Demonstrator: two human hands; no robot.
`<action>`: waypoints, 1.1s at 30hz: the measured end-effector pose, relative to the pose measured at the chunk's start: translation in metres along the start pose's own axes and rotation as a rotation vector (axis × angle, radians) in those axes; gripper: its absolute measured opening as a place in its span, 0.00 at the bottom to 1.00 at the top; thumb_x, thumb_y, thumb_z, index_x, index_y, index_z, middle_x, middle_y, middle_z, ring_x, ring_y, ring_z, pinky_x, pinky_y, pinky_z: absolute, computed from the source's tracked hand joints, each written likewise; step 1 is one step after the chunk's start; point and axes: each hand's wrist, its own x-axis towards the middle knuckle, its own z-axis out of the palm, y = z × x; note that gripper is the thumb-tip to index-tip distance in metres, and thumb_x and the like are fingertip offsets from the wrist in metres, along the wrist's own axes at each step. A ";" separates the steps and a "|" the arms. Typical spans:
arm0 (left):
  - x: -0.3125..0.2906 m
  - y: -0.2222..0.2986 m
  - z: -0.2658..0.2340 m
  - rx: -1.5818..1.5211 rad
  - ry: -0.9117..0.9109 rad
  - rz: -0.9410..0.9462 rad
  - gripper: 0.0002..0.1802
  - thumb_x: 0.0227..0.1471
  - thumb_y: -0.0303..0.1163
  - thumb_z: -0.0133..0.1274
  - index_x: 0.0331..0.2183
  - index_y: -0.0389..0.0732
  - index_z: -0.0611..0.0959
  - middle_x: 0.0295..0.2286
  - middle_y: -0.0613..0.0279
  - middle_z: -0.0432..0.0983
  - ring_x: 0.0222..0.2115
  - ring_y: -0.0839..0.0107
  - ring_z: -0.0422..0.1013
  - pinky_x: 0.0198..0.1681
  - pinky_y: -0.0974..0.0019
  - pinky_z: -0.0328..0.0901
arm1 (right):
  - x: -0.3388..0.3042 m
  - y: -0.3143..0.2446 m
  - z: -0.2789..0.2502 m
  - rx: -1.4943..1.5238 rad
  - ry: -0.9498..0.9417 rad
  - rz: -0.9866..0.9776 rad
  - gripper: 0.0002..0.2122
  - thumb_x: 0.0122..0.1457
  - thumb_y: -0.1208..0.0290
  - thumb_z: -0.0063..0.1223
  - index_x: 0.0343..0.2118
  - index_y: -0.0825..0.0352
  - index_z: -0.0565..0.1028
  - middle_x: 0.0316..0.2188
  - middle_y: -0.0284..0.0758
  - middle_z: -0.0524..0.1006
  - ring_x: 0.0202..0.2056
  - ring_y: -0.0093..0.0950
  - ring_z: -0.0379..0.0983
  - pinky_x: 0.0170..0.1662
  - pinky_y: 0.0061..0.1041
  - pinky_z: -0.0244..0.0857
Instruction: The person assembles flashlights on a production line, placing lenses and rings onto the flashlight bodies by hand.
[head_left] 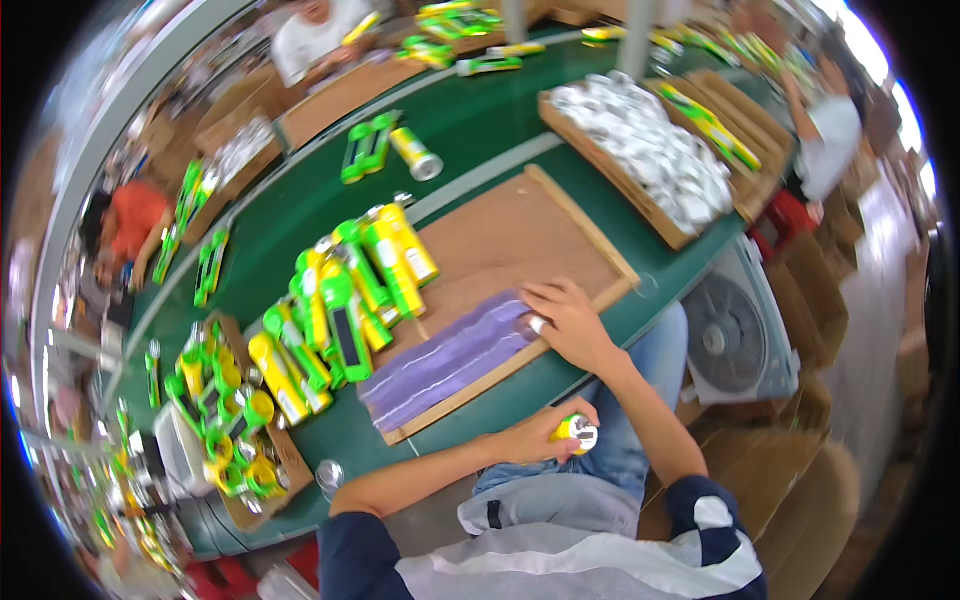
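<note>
Over my lap, my left hand [545,433] is wrapped round a short yellow cylinder [577,432]. Its round white-and-silver end, with a dark mark, faces up. My right hand [568,318] rests at the right end of a folded purple cloth [450,358], its thumb and curled fingers gripping the cloth's edge. A small white piece shows at the thumb; whether it is held or worn, I cannot tell. The cloth lies along the near edge of a brown wood-framed board [490,235]. Beside the cloth, on the left, is a pile of green-and-yellow lamps [345,320] with dark panels.
Left of the pile stands a carton [295,465] of yellow-green parts. A carton [650,150] of white-silver pieces sits at the back right. More lamps [370,148] lie on the green table [480,120]. A fan [730,330] stands at the right. Other people work across the table and at right.
</note>
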 end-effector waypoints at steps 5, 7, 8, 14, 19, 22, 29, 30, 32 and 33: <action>0.002 0.013 0.003 -0.134 0.045 0.013 0.16 0.59 0.34 0.49 0.48 0.45 0.67 0.30 0.62 0.74 0.21 0.76 0.70 0.24 0.73 0.65 | 0.004 -0.005 0.003 0.096 0.071 0.167 0.13 0.55 0.76 0.54 0.43 0.69 0.80 0.43 0.42 0.80 0.47 0.38 0.74 0.53 0.31 0.65; 0.004 0.017 0.001 -0.201 0.060 0.019 0.15 0.59 0.33 0.48 0.47 0.45 0.66 0.28 0.59 0.74 0.19 0.75 0.70 0.21 0.71 0.65 | 0.000 0.000 0.002 0.165 0.120 0.245 0.11 0.60 0.73 0.53 0.43 0.70 0.80 0.42 0.41 0.81 0.43 0.29 0.76 0.49 0.25 0.67; 0.010 0.016 0.002 -0.238 0.043 0.051 0.15 0.59 0.33 0.47 0.47 0.44 0.66 0.28 0.57 0.75 0.17 0.74 0.70 0.20 0.71 0.65 | -0.001 -0.002 -0.007 0.237 0.152 0.326 0.11 0.61 0.72 0.53 0.44 0.70 0.80 0.42 0.40 0.80 0.43 0.27 0.76 0.48 0.25 0.67; -0.001 0.006 0.004 -0.276 0.096 0.152 0.13 0.61 0.33 0.46 0.45 0.43 0.65 0.27 0.53 0.75 0.17 0.72 0.71 0.19 0.70 0.64 | -0.010 -0.026 -0.035 0.560 0.235 0.392 0.11 0.62 0.71 0.52 0.43 0.72 0.75 0.28 0.30 0.73 0.31 0.22 0.70 0.39 0.23 0.66; 0.007 0.004 0.006 -0.372 0.144 0.179 0.15 0.62 0.36 0.47 0.45 0.41 0.64 0.27 0.54 0.74 0.18 0.71 0.71 0.19 0.68 0.66 | -0.057 -0.057 -0.072 0.639 0.107 0.489 0.17 0.54 0.72 0.56 0.46 0.71 0.72 0.22 0.28 0.69 0.25 0.19 0.67 0.31 0.18 0.62; 0.008 0.000 0.010 -0.295 0.265 0.170 0.15 0.61 0.32 0.48 0.47 0.41 0.64 0.27 0.57 0.73 0.22 0.75 0.71 0.24 0.67 0.67 | -0.088 -0.051 -0.063 0.727 0.064 0.592 0.16 0.53 0.73 0.55 0.45 0.69 0.73 0.24 0.28 0.71 0.27 0.17 0.67 0.31 0.16 0.61; 0.003 0.020 0.018 0.327 0.369 0.168 0.25 0.53 0.35 0.58 0.47 0.40 0.66 0.34 0.53 0.77 0.34 0.62 0.75 0.37 0.61 0.68 | -0.134 -0.068 -0.036 0.825 0.215 0.588 0.12 0.58 0.76 0.52 0.45 0.67 0.72 0.26 0.25 0.71 0.28 0.13 0.67 0.29 0.16 0.59; 0.005 0.022 0.021 0.333 0.320 0.170 0.25 0.53 0.35 0.58 0.47 0.40 0.66 0.34 0.53 0.77 0.34 0.62 0.75 0.37 0.61 0.68 | -0.140 -0.061 -0.031 0.963 0.227 0.608 0.12 0.59 0.75 0.52 0.46 0.67 0.72 0.27 0.25 0.71 0.28 0.13 0.67 0.29 0.15 0.59; 0.007 0.022 0.023 0.401 0.381 0.136 0.25 0.53 0.34 0.58 0.48 0.41 0.66 0.34 0.52 0.76 0.35 0.61 0.75 0.38 0.60 0.68 | -0.141 -0.063 -0.026 1.113 0.237 0.636 0.12 0.61 0.71 0.51 0.47 0.66 0.71 0.29 0.24 0.72 0.30 0.13 0.66 0.32 0.13 0.58; 0.011 0.022 0.023 0.398 0.350 0.150 0.25 0.53 0.34 0.58 0.48 0.41 0.66 0.34 0.52 0.76 0.35 0.61 0.75 0.38 0.60 0.68 | -0.143 -0.059 -0.027 1.110 0.233 0.639 0.12 0.61 0.72 0.51 0.46 0.67 0.70 0.32 0.28 0.73 0.34 0.17 0.69 0.36 0.15 0.63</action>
